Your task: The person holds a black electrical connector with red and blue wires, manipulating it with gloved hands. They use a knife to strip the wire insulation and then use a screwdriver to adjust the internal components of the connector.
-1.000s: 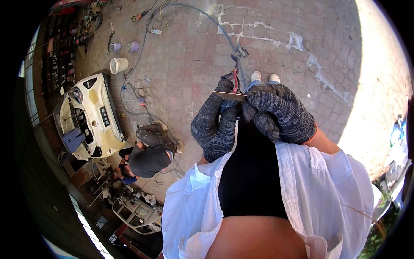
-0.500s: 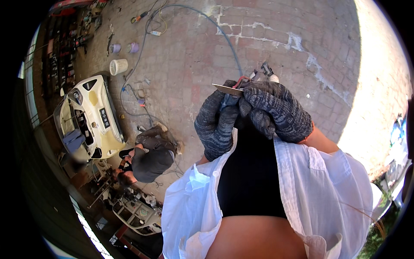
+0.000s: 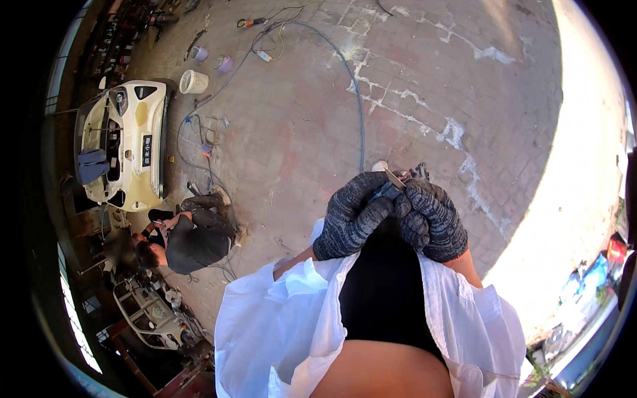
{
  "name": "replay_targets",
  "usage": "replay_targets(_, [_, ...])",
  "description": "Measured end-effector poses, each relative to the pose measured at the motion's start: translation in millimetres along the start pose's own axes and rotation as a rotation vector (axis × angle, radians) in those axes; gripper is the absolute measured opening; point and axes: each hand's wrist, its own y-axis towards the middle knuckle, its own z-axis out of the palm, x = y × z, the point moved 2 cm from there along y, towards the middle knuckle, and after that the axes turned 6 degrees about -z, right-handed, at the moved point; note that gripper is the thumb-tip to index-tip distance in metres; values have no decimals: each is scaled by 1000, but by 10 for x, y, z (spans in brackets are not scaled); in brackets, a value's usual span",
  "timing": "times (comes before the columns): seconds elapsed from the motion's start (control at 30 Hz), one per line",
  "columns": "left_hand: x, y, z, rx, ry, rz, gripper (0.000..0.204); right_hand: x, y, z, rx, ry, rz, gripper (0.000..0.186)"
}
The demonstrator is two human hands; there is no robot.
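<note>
Both hands wear dark grey knitted work gloves and meet in front of my chest. My left hand (image 3: 355, 219) is closed around a small dark plastic part (image 3: 385, 192). A thin flat plate (image 3: 395, 179), tan on its visible face, sticks up at the part's top. My right hand (image 3: 434, 222) is closed beside it, fingers pressed against the same part. A dark connector-like piece (image 3: 419, 172) with some red wire shows just beyond the right fingers. The gloves hide most of the part, so its exact kind cannot be made out.
Paving bricks spread ahead, crossed by a blue-grey hose (image 3: 360, 113). A white bucket (image 3: 194, 82) and two small purple tubs stand far left. A partly stripped car (image 3: 136, 172) is at the left, with a crouching person (image 3: 199, 242) near it. Bright sunlight covers the right side.
My view has shifted, so my hands appear lower and the car farther left. The plate now tilts more steeply between my gloves. Both hands keep their hold.
</note>
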Motion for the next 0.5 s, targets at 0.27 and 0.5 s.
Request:
replay_targets(0.27, [-73,509,-43,-24,273,-23,33,141,450,-175,-40,-107,50,31])
replay_targets(0.5, [-118,1577,-339,-129,155,15,19,664,1548,-318,23,-402,9,25])
